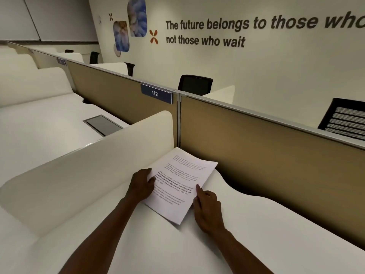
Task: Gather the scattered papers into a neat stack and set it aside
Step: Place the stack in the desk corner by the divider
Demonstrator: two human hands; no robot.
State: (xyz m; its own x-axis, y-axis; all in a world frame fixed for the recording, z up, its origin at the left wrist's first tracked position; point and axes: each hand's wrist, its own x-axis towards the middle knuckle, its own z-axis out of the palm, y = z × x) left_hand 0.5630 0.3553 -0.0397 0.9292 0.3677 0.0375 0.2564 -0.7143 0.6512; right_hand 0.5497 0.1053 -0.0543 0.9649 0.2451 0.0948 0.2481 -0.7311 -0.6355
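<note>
A stack of white printed papers (pixel 178 180) lies on the white desk (pixel 256 234), pushed into the far left corner where the white side divider meets the tan partition. My left hand (pixel 141 185) holds the stack's left edge, thumb on top of the sheets. My right hand (pixel 207 208) rests against the stack's right edge, with one fingertip on the top page. The sheets look squared up, with only a thin lower edge showing beneath the top page.
A white curved side divider (pixel 98 165) bounds the desk on the left. A tan partition (pixel 266 155) with a blue "112" plate (pixel 156 93) runs along the back. Black office chairs (pixel 194 85) stand beyond it. A neighbouring desk with a grey cable hatch (pixel 103 124) lies to the left.
</note>
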